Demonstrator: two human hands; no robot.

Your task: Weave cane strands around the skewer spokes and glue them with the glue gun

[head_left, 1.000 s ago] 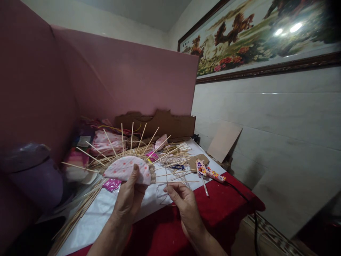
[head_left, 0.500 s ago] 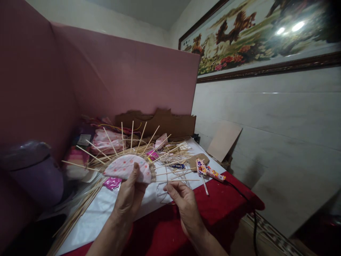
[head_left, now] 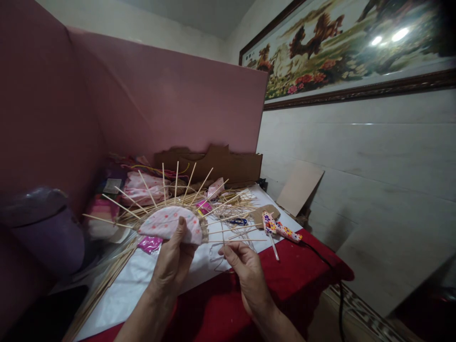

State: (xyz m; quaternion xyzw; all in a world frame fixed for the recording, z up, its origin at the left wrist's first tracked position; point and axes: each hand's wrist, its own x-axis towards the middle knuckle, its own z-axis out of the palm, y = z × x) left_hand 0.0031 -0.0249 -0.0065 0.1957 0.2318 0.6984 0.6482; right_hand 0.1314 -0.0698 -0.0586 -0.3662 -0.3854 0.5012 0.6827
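Note:
My left hand (head_left: 175, 263) grips a half-round piece covered in dotted pink-white cloth (head_left: 162, 225), thumb on its face and fingers behind. Thin wooden sticks (head_left: 177, 183) fan out from its curved edge. To the right, my right hand (head_left: 244, 268) pinches a thin greyish twine (head_left: 223, 237) between thumb and fingertips, just below the lowest sticks on that side. The twine runs up across the right-hand sticks, and a loose loop of it hangs near my fingertips. How the twine is fixed to the piece is too fine to make out.
A flower-patterned glue gun (head_left: 281, 228) with a black cord lies on the right, by a piece of brown cardboard (head_left: 260, 214). Behind are bundled straws, folded dotted cloth (head_left: 137, 187) and a cardboard sheet (head_left: 231, 166). A purple bin (head_left: 50, 237) stands left. Red cloth (head_left: 213, 313) covers the front.

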